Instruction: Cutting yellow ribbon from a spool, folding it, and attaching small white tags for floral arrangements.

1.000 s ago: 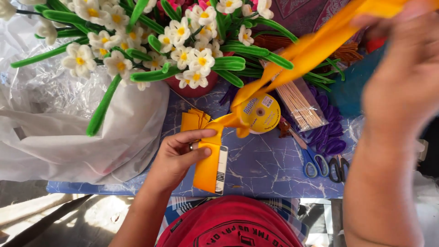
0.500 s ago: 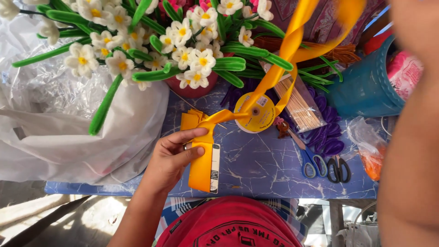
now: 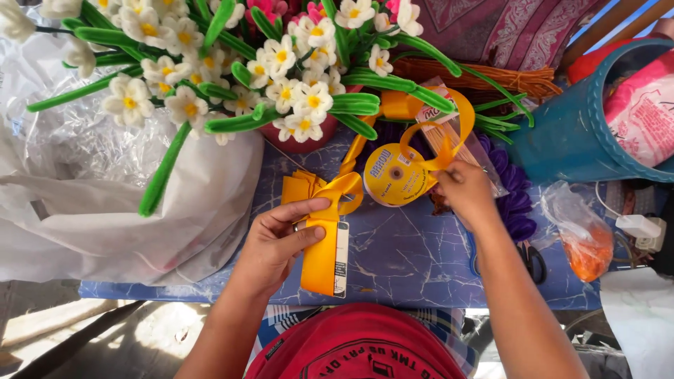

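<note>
Taking the ribbon spool as the fixed mark: far to its left a clear plastic sheet is heaped over the edge of the blue marbled table. Above-left of the spool stands a bouquet of white handmade flowers with yellow centres and green stems, in a pink pot.

Just left of the spool, the left hand is closed on folded loops of yellow ribbon, thumb on top and fingers beneath, pinching them against a flat card or ruler; the loops hang down toward the person's red cap. The ribbon runs from this fold up past the spool's left side and curls over it.

Just right of the spool, the right hand pinches the ribbon's curl between thumb and fingertips, over a clear packet of sticks.

Further right of the spool are purple stems, scissors partly hidden by the forearm, a small bag of orange material, and, up-right, a teal bucket.
</note>
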